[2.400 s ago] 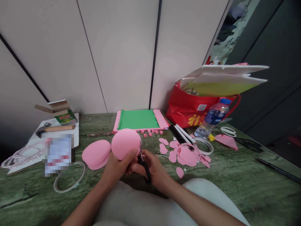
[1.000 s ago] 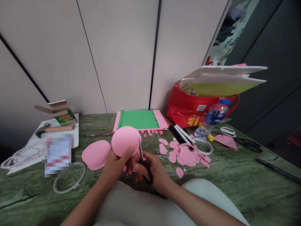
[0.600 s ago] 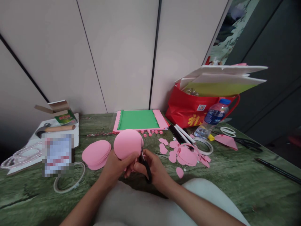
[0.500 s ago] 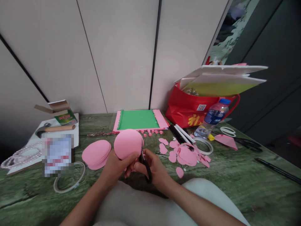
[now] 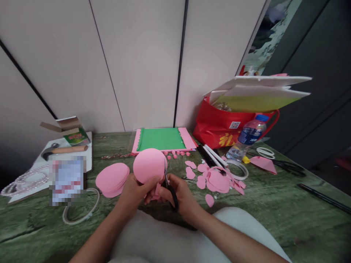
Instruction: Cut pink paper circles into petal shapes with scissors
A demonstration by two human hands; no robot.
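Between the thumb and fingers of my left hand (image 5: pixel 139 190) is a pink paper circle (image 5: pixel 149 165), held up facing me. My right hand (image 5: pixel 178 191) grips black-handled scissors (image 5: pixel 172 195), their blades pointing up along the circle's right edge. Whether the blades are parted around the paper I cannot tell. Below the circle, a small pink paper piece shows between my hands. A stack of pink paper circles (image 5: pixel 112 179) lies to the left of my left hand. Pink paper scraps (image 5: pixel 218 180) are spread to the right of my right hand.
Behind my hands lies a green sheet (image 5: pixel 161 138) on pink paper, with small pink pieces before it. A red bag (image 5: pixel 214 124), a water bottle (image 5: pixel 248 137), pens and a tape roll (image 5: pixel 244 170) are on the right. A hammer (image 5: pixel 68 149), an opened box (image 5: pixel 75 136) and another ring (image 5: pixel 65 215) are on the left.
The pink circle has tilted and risen very slightly. The scissors have shifted a little at its right edge; both hands keep their holds.
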